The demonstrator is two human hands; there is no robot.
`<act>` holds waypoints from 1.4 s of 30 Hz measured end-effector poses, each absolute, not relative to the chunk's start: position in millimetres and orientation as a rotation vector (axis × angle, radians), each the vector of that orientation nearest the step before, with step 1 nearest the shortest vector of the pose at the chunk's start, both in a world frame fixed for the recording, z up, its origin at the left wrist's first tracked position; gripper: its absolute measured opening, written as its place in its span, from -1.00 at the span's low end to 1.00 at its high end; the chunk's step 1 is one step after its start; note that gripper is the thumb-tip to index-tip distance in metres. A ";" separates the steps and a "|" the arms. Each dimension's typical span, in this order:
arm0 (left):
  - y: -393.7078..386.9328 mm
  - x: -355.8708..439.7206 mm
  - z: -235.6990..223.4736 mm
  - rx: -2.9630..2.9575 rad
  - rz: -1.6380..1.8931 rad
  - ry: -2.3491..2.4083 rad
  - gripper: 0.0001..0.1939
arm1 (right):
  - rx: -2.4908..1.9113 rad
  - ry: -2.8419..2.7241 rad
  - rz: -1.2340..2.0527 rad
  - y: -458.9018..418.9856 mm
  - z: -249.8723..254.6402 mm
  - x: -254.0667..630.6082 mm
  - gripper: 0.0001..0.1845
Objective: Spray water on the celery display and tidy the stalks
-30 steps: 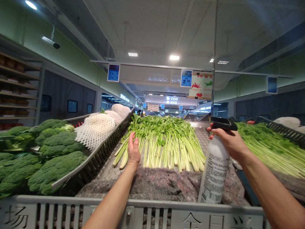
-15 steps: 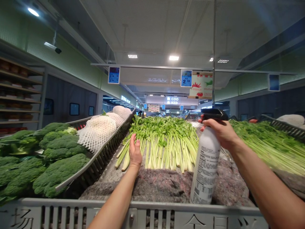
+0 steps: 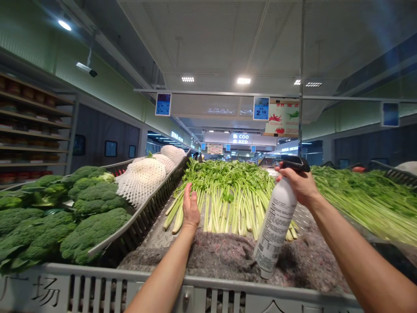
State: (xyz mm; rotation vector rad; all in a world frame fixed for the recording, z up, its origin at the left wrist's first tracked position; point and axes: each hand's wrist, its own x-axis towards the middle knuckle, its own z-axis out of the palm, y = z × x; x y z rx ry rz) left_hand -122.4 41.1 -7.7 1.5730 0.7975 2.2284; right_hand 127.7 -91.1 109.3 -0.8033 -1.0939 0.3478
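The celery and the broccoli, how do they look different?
The celery has long, pale stalks with leafy tops, but the broccoli has bumpy, rounded heads.
The celery is spread out side by side, while the broccoli is heaped up.
The left hand is near the celery and farther from the broccoli.
Both are green.

The right hand (image 3: 298,182) grips a tilted white spray bottle (image 3: 276,224) by its neck, in front of gray cloth (image 3: 221,254). The left hand (image 3: 191,208), fingers (image 3: 187,193) extended, appears against the celery's (image 3: 228,200) left side. Broccoli (image 3: 94,226) lies left of a slatted divider (image 3: 145,214).
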 end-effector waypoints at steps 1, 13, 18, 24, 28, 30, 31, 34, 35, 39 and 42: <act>40.4 -121.6 -6.5 1.569 2.231 0.797 -0.48 | -0.802 -1.098 0.347 -91.4 108.8 127.8 -0.71; 33.8 -160.7 -2.1 1.578 2.315 0.863 -0.49 | -0.819 -1.279 0.353 -102.8 113.8 101.1 -0.79; 36.4 -173.1 -3.8 1.559 2.319 0.934 -0.50 | -0.779 -1.342 0.370 -94.4 120.3 90.9 -0.75; 41.6 -181.8 6.0 1.635 2.316 0.945 -0.50 | -0.749 -1.308 0.439 -81.9 123.0 83.7 -0.77; 43.7 -186.0 0.2 1.642 2.293 0.983 -0.50 | -0.747 -1.308 0.501 -77.3 119.3 83.4 -0.76; 44.6 -186.3 -3.7 1.635 2.283 0.997 -0.50 | -0.745 -1.315 0.510 -76.3 117.7 83.9 -0.74; 44.9 -185.9 -4.9 1.636 2.279 0.998 -0.50 | -0.746 -1.320 0.509 -76.2 117.3 83.6 -0.74; 44.7 -183.6 -4.7 1.652 2.274 0.983 -0.49 | -0.753 -1.338 0.488 -77.0 119.0 78.9 -0.75; 44.2 -182.7 -3.5 1.659 2.275 0.978 -0.49 | -0.756 -1.343 0.480 -77.5 120.6 76.0 -0.75; 41.3 -182.9 2.7 1.681 2.286 0.975 -0.50 | -0.761 -1.398 0.468 -76.9 130.6 62.1 -0.75; 39.8 -188.8 3.9 1.682 2.297 0.976 -0.51 | -0.761 -1.437 0.479 -71.2 137.7 53.1 -0.73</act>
